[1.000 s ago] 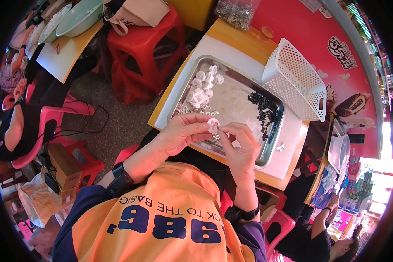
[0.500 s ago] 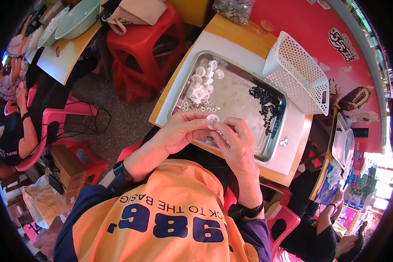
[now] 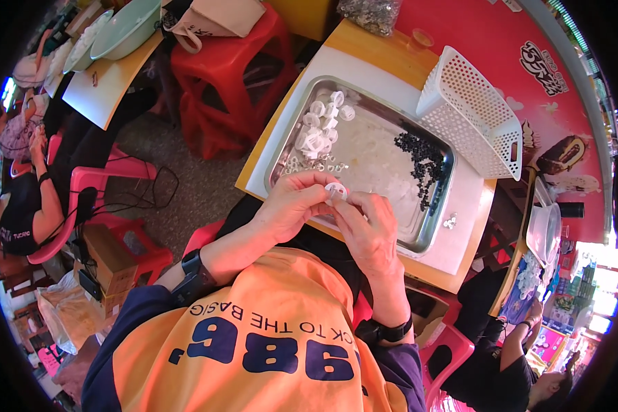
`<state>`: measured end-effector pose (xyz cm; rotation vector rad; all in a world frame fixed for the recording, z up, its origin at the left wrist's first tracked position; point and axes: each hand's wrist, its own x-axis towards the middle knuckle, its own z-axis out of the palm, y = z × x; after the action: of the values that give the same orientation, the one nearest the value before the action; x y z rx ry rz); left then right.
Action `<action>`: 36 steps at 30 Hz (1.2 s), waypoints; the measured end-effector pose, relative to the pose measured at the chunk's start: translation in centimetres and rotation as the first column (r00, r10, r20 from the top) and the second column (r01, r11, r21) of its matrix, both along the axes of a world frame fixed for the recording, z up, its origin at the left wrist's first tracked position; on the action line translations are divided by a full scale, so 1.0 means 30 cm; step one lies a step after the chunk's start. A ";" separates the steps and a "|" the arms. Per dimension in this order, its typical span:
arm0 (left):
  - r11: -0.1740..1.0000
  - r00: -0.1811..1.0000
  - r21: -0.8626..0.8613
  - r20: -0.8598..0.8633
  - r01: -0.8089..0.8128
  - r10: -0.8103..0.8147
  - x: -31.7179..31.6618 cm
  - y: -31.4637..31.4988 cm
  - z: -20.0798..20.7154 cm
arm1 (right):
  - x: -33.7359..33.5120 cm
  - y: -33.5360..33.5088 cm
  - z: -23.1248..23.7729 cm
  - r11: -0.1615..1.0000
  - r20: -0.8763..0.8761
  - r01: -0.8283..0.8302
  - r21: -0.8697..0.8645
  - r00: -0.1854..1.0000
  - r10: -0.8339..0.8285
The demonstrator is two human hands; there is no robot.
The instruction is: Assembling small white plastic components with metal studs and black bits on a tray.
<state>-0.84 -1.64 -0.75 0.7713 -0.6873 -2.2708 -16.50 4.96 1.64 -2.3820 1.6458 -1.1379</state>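
Note:
A small round white plastic part (image 3: 336, 190) sits between my hands, above the near edge of a metal tray (image 3: 371, 147). My left hand (image 3: 290, 206) pinches it from the left with thumb and fingers. The closed fingertips of my right hand (image 3: 372, 233) press against its lower right edge; anything smaller in them is hidden. Inside the tray, a pile of white round plastic parts (image 3: 314, 141) lies at the left, with small shiny pieces (image 3: 302, 165) just nearer. Many small black pieces (image 3: 422, 165) are scattered along the tray's right side.
A white perforated basket (image 3: 463, 113) stands right of the tray on the table. Few small pieces (image 3: 450, 220) lie on the white board at right. A bag of metal-looking bits (image 3: 369, 15) is at the back. Red stools (image 3: 230, 65) stand left; other people sit at both sides.
The white part has turned more face-up between my fingers. My right hand has shifted slightly, its fingertips closer beneath the part. The whole view has shifted a little.

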 end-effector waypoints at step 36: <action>0.992 0.990 -0.050 0.084 0.119 -0.115 -0.011 0.041 -0.059 | -0.017 0.066 -0.073 1.000 -0.025 0.000 -0.015 1.000 0.000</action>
<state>-1.18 -0.40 -2.52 0.8198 -0.8500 -2.3251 -17.00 6.93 -0.55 -2.4145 1.6504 -1.1291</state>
